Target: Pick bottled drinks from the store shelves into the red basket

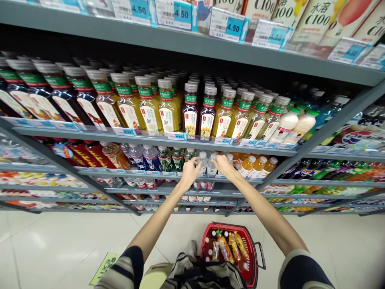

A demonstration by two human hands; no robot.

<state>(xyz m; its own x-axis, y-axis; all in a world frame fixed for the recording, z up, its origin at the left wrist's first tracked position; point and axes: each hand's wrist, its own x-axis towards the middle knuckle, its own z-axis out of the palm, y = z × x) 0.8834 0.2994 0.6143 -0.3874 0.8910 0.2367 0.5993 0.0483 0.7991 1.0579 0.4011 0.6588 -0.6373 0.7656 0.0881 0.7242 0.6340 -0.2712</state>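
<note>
Both my arms stretch forward to a lower shelf of drinks. My left hand (pixel 190 171) is beside a clear bottle with a white cap (pixel 203 163), its fingers curved and apart near the cap. On the other side, my right hand (pixel 225 165) reaches to a second clear white-capped bottle (pixel 211 167). Its thumb and fingers are spread around the cap's level, and some fingertips are hidden among the bottles. Whether either hand touches a bottle is hard to see. Green-labelled bottles (pixel 177 159) stand left of my hands, orange juice bottles (pixel 248 165) to the right.
Above my hands, a grey shelf edge (pixel 195 140) carries rows of tea bottles (pixel 144 106) and white milk-like bottles (pixel 288 120). A red shopping basket (pixel 251 241) holding several drinks is on the floor at my feet. A green floor sign (pixel 105 267) lies to the left.
</note>
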